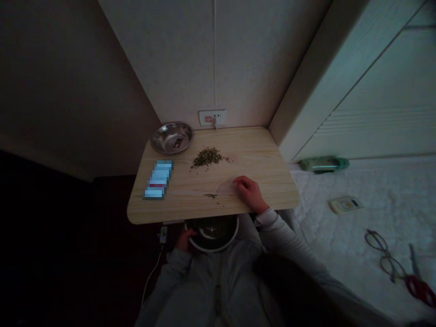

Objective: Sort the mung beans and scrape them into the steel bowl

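My right hand (pixel 250 193) rests over the front right of the small wooden table (pixel 184 209), fingers pinched on a thin, see-through piece of plastic (pixel 226 187). Just left of the plastic lies a short line of small green grains (pixel 211 195), perhaps beans or seeds. Farther back is a larger loose pile of the same grains (pixel 207 157). Below the table's front edge, my left hand (pixel 185 239) grips the left rim of a round bowl (pixel 213 249) with a pale rim. Its dark inside holds something too dim to make out.
A shiny metal dish (pixel 172 137) sits at the table's back left, with a lit phone (pixel 158 180) in front. A wall socket (pixel 212 118) is behind. On the white quilt (pixel 313 204) at right lie a green bottle (pixel 323 164), glasses (pixel 384 256) and red-handled scissors (pixel 420 288).
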Demonstrator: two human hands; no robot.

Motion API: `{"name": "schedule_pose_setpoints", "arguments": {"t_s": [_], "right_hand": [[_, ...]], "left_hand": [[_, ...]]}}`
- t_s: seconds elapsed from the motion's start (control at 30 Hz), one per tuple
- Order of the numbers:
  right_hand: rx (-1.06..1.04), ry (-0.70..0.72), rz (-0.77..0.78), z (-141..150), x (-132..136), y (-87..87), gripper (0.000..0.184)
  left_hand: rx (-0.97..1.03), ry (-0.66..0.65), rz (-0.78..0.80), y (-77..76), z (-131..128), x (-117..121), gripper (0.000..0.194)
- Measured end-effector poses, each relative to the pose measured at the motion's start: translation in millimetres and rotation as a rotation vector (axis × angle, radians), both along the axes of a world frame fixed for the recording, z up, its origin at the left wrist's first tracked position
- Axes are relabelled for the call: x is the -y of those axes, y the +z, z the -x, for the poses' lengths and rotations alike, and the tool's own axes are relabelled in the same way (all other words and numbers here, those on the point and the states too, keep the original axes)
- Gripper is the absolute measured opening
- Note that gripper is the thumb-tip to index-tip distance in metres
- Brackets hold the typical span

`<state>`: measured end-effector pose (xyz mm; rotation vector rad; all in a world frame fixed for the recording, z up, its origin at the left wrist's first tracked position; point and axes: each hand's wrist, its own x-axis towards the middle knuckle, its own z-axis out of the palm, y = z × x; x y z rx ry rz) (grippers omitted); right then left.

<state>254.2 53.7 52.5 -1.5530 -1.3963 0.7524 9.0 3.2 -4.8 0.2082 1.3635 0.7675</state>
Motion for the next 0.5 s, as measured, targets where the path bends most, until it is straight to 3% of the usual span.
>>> {"name": "schedule_pose_setpoints", "arguments": {"t_s": [0.13, 0.3, 0.5], "right_hand": [[0.056, 0.062, 0.001, 0.0, 4.6, 1.7, 0.021], [0.148, 0.124, 0.021, 2.2, 10.9, 3.1, 0.023], [0.293, 0.169, 0.027, 4.1, 11.4, 7.8, 0.022]], "left_hand": [[0.076, 0.023, 0.15, 3.7, -5.5, 0.5, 0.018], [0.199, -0.008, 0.184, 6.3, -12.9, 5.2, 0.024], [0.149, -0.005, 0.228, 6.0, -23.3, 7.6, 0.03]]}}
